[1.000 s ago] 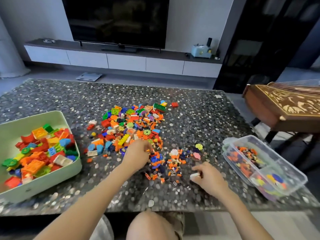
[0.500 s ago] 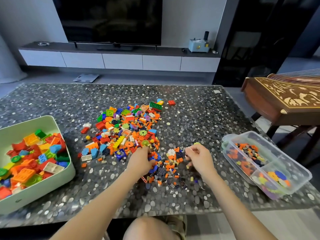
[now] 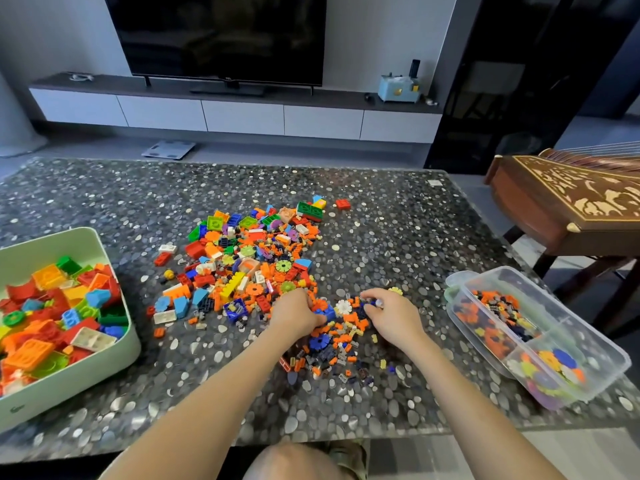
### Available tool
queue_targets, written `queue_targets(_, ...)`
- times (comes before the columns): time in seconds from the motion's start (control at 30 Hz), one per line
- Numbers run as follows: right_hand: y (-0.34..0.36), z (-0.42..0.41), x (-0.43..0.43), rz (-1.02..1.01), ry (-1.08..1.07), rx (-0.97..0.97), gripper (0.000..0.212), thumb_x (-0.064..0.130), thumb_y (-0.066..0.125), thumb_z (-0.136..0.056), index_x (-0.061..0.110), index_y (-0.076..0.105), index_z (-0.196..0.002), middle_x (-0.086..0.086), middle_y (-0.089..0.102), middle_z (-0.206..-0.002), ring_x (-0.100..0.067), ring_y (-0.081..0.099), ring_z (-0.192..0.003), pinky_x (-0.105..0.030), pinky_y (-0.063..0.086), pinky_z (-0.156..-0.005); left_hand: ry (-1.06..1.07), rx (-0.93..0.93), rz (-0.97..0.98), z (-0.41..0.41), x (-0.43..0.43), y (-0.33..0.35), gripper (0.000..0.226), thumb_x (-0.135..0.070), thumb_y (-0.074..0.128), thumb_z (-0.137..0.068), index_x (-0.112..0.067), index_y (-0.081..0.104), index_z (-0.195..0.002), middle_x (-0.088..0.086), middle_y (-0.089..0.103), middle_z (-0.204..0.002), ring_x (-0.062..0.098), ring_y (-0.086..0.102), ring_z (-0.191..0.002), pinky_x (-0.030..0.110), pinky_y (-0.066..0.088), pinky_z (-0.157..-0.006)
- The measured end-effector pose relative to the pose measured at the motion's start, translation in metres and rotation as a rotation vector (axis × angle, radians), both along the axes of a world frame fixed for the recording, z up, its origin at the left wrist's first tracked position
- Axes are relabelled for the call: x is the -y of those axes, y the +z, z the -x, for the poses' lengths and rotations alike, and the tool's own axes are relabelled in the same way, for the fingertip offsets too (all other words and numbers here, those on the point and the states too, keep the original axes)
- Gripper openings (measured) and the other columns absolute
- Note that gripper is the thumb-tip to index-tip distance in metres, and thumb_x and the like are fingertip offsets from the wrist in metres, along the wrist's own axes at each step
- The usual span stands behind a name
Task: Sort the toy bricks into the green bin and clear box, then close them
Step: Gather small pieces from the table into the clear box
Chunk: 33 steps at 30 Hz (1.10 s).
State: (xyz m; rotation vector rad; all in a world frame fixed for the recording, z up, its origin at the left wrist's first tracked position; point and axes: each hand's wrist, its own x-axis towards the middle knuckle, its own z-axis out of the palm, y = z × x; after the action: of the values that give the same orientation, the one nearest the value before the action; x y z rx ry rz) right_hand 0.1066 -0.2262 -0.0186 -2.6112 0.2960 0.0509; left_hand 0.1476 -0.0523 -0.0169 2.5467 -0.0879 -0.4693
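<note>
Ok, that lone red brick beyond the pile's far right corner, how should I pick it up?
Pinch the red brick across two opposite side walls, coming straight down from above. It lies flat on the table, apart from the pile, so fingers should fit on either side.

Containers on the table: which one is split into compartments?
The clear plastic box on the right; a divider separates its contents. The pale green bin is undivided.
</note>
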Motion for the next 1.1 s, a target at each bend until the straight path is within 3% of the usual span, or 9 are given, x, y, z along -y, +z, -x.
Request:
queue_targets(0.07, -0.003, -0.004, -0.003, -0.002, -0.013, 0.021, 0.030, 0.025, 0.046, -0.098, 0.029, 0.057, -0.126, 0.003, 0.063, -0.116, -0.003, 0.041, -0.053, -0.017, 0.030, -0.048, 0.039, 0.000, 0.064, -0.001, -0.002, 0.004, 0.026, -0.029, 0.065, -0.087, -0.011, 0.049, -0.097, 0.006, 0.057, -0.087, 0.020, 0.055, -0.074, 0.030, 0.046, -0.063)
queue_targets(0.17, -0.006, -0.008, -0.009, -0.083, -0.027, 0.053, 0.030, 0.023, 0.044, -0.099, 0.027, 0.058, -0.125, 0.003, 0.067, -0.105, 0.000, 0.040, -0.049, -0.018, 0.029, -0.046, 0.171, -0.083, 0.273, -0.008, -0.016, 0.008, 0.047, -0.028, 0.061, -0.091, -0.006, 0.042, -0.128, 0.011, 0.059, -0.108, 0.024, 0.059, -0.095, 0.028, 0.045, -0.071)
queue_targets(0.33, -0.007, -0.010, -0.028, -0.113, 0.099, 0.038, 0.034, 0.019, 0.040, -0.098, 0.028, 0.058, -0.126, 0.006, 0.065, -0.080, -0.007, 0.046, -0.050, -0.022, 0.033, -0.048, 0.549, -0.499, 0.912, -0.022, -0.046, 0.028, 0.016, -0.013, 0.042, -0.100, -0.002, 0.047, -0.110, 0.006, 0.043, -0.074, 0.012, 0.041, -0.058, 0.017, 0.038, -0.040)
queue_targets(0.47, -0.009, -0.017, -0.048, 0.129, 0.295, 0.091, 0.035, 0.020, 0.045, -0.097, 0.032, 0.056, -0.129, 0.000, 0.062, -0.118, -0.018, 0.059, -0.098, -0.029, 0.046, -0.074, 0.707, -0.771, 1.241, -0.020, -0.068, 0.036, 0.014, -0.010, 0.035, -0.100, -0.003, 0.047, -0.102, 0.012, 0.046, -0.084, 0.014, 0.045, -0.064, 0.017, 0.043, -0.038)
queue_targets(0.57, -0.014, -0.025, -0.055, 0.268, 0.349, 0.099, 0.031, 0.027, 0.053, -0.095, 0.029, 0.057, -0.126, -0.001, 0.062, -0.114, -0.023, 0.056, -0.109, -0.035, 0.047, -0.085, 0.728, -0.864, 1.327, -0.013, -0.072, 0.034, 0.021, -0.013, 0.036, -0.100, 0.002, 0.051, -0.103, 0.013, 0.048, -0.080, 0.014, 0.046, -0.065, 0.018, 0.045, -0.037)
queue_targets(0.7, -0.013, -0.029, -0.058, 0.254, 0.343, 0.116, 0.019, 0.033, 0.056, -0.093, 0.023, 0.061, -0.109, 0.003, 0.061, -0.098, -0.018, 0.058, -0.094, -0.032, 0.044, -0.073, 0.675, -0.869, 1.310, -0.008, -0.070, 0.033, 0.017, -0.011, 0.043, -0.098, 0.001, 0.054, -0.104, 0.014, 0.050, -0.078, 0.015, 0.048, -0.063, 0.020, 0.047, -0.038)
queue_targets(0.8, -0.007, -0.025, -0.059, -0.105, 0.109, 0.067, 0.020, 0.037, 0.053, -0.094, 0.019, 0.059, -0.102, 0.009, 0.055, -0.086, -0.011, 0.053, -0.078, -0.029, 0.037, -0.063, 0.596, -0.756, 1.189, -0.007, -0.069, 0.029, 0.009, -0.007, 0.050, -0.095, 0.002, 0.054, -0.094, 0.012, 0.050, -0.079, 0.017, 0.050, -0.065, 0.020, 0.050, -0.042)
queue_targets(0.97, 0.010, -0.016, -0.060, -1.243, -0.235, -0.227, 0.015, 0.011, 0.048, -0.098, -0.002, 0.055, -0.097, -0.015, 0.062, -0.085, -0.016, 0.055, -0.062, -0.023, 0.048, -0.049, 0.429, -0.509, 0.895, -0.008, -0.073, 0.027, 0.005, -0.001, 0.057, -0.090, 0.000, 0.053, -0.087, 0.014, 0.054, -0.085, 0.021, 0.057, -0.079, 0.022, 0.056, -0.056)
queue_targets(1.1, 0.020, -0.013, -0.069, -1.602, -0.401, -0.298, 0.010, 0.001, 0.046, -0.096, -0.006, 0.053, -0.098, -0.023, 0.061, -0.086, -0.019, 0.054, -0.064, -0.021, 0.051, -0.045, 0.377, -0.355, 0.773, -0.004, -0.086, 0.035, 0.006, 0.001, 0.058, -0.090, -0.001, 0.053, -0.088, 0.015, 0.057, -0.087, 0.024, 0.063, -0.082, 0.023, 0.058, -0.057)
